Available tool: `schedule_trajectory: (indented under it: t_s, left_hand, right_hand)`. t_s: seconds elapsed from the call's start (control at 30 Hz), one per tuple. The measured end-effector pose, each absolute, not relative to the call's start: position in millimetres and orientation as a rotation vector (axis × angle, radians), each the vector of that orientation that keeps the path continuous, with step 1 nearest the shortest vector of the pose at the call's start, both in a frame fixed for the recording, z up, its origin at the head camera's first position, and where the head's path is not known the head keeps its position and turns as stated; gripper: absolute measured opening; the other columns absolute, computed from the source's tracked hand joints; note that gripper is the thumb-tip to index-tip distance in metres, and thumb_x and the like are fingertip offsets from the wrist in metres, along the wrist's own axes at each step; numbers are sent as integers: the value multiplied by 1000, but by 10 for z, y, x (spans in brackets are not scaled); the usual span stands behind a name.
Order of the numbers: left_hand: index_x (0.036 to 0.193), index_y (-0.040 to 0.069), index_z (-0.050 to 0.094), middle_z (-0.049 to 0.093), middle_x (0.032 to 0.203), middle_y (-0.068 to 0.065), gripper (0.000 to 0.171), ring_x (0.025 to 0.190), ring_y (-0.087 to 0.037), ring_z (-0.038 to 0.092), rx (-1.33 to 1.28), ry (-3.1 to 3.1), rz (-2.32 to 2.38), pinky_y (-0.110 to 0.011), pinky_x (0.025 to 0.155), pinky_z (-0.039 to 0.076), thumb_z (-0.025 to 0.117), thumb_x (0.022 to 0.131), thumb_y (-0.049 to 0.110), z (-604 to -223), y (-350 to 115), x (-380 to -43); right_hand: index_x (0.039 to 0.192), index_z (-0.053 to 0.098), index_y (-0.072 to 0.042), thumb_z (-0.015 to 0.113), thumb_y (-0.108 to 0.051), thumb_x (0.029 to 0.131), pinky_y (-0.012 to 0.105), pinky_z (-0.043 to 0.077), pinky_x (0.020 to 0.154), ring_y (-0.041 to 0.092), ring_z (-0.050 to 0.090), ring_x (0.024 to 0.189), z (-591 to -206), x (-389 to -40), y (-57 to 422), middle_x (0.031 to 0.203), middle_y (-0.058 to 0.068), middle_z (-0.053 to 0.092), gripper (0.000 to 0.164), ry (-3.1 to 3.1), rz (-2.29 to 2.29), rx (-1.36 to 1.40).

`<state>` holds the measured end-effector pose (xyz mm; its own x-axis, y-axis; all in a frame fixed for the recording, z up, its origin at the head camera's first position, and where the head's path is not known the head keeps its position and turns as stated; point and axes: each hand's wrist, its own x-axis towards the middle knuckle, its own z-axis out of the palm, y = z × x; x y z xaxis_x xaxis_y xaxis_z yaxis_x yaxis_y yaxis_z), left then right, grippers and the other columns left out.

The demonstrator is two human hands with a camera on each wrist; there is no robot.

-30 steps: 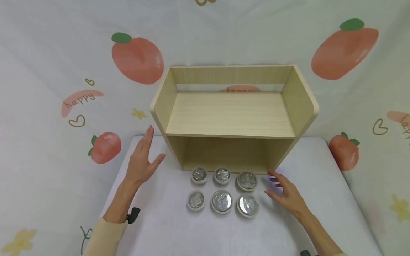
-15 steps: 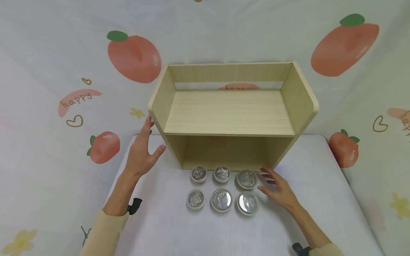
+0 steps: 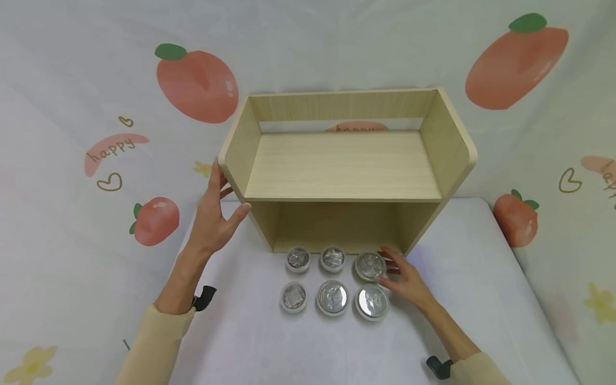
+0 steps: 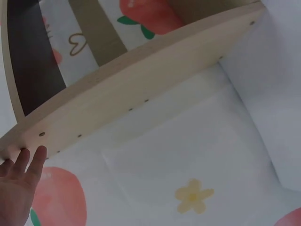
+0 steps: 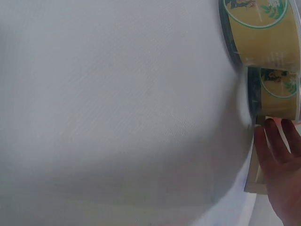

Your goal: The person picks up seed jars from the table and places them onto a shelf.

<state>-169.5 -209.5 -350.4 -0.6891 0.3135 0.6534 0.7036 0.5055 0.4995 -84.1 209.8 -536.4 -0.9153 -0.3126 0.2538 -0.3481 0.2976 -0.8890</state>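
Observation:
Several round canisters stand in two rows before a pale wooden two-tier shelf (image 3: 344, 166). My right hand (image 3: 406, 280) is at the right side of the back-right canister (image 3: 370, 265), its thumb toward the front and its fingers at the back. In the right wrist view the fingertips (image 5: 270, 125) lie right at that canister's gold label (image 5: 278, 106), the fingers nearly straight. My left hand (image 3: 212, 219), thumb spread, has its fingers against the shelf's left side panel. The left wrist view shows those fingers (image 4: 35, 167) extended to the panel's outer face (image 4: 117, 103).
Close to the right hand is the front-right canister (image 3: 372, 302), with a shiny lid. Beside it sit the front-middle (image 3: 332, 297) and front-left (image 3: 294, 297) canisters. The back row holds two smaller ones, left (image 3: 298, 259) and middle (image 3: 332, 259). A white cloth (image 3: 308, 353) covers the table.
My right hand has moved left from the table to the back-right canister. The left hand has risen slightly and come up against the shelf's side. The head view has tilted a little.

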Motion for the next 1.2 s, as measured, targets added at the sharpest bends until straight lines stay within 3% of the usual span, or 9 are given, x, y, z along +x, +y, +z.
schedule_trajectory:
  t_s: [0.13, 0.27, 0.43, 0.53, 0.7, 0.83, 0.93, 1.0, 1.2]
  left_hand:
    - [145, 3, 9, 34, 142, -9, 89, 121, -26, 42, -845, -2235, -1104, -49, 90, 42, 61, 84, 40, -3386, -2030, -1668]
    - [142, -5, 12, 36, 139, -18, 86, 119, -33, 42, -881, -2171, -1151, -52, 89, 40, 53, 87, 47, -3192, -1943, -1610]
    - [143, -2, 16, 33, 141, -18, 89, 122, -34, 39, -836, -2179, -1255, -54, 91, 37, 46, 85, 59, -3062, -1875, -1605]
    - [142, -1, 21, 36, 138, -18, 86, 121, -34, 40, -803, -2187, -1333, -45, 94, 38, 46, 84, 59, -3036, -1868, -1635]
    - [137, -1, 31, 41, 131, -21, 76, 112, -35, 43, -786, -2165, -1406, -27, 89, 37, 44, 88, 55, -2987, -1854, -1698]
    - [136, 2, 35, 37, 136, -16, 69, 119, -29, 38, -765, -2159, -1474, -30, 93, 31, 40, 90, 53, -2959, -1828, -1759]
    - [136, 5, 37, 37, 136, -14, 67, 117, -28, 37, -731, -2158, -1555, -31, 92, 31, 38, 91, 55, -2956, -1819, -1800]
    - [136, 7, 38, 38, 134, -14, 61, 112, -29, 39, -708, -2156, -1603, -30, 86, 33, 37, 93, 50, -2957, -1818, -1817]
    - [133, 5, 41, 41, 132, -10, 43, 118, -19, 36, -668, -2129, -1629, -30, 95, 28, 34, 93, 20, -2958, -1789, -1863]
  right_hand:
    - [134, 35, 8, 74, -3, 72, 55, 43, 80, 42, 54, 100, -5381, -846, 2078, 127, 28, 46, 73, -2563, 1722, 596]
    - [135, 36, 4, 75, -7, 73, 50, 44, 81, 37, 56, 99, -5394, -858, 2053, 128, 24, 46, 74, -2618, 1673, 543]
    - [136, 37, 2, 76, -11, 72, 36, 45, 84, 32, 55, 101, -5404, -877, 2019, 129, 21, 47, 76, -2663, 1588, 514]
    - [136, 37, -1, 76, -14, 73, 31, 40, 91, 32, 50, 110, -5451, -894, 2009, 132, 20, 45, 75, -2681, 1580, 517]
    - [140, 35, -11, 76, -24, 74, 39, 32, 99, 29, 41, 122, -5651, -950, 2020, 136, 12, 43, 79, -2725, 1574, 497]
    - [140, 35, -16, 77, -28, 72, 42, 29, 100, 24, 38, 126, -5712, -992, 2023, 138, 6, 41, 81, -2755, 1593, 462]
    - [139, 37, -10, 78, -22, 72, 44, 30, 99, 27, 40, 124, -5606, -988, 2002, 137, 10, 43, 79, -2732, 1666, 474]
    - [137, 38, -5, 77, -18, 72, 43, 30, 99, 29, 40, 123, -5516, -976, 1985, 136, 14, 42, 77, -2722, 1707, 490]
    - [137, 38, -5, 76, -19, 73, 38, 31, 100, 27, 40, 123, -5438, -965, 1981, 136, 14, 43, 76, -2760, 1689, 479]
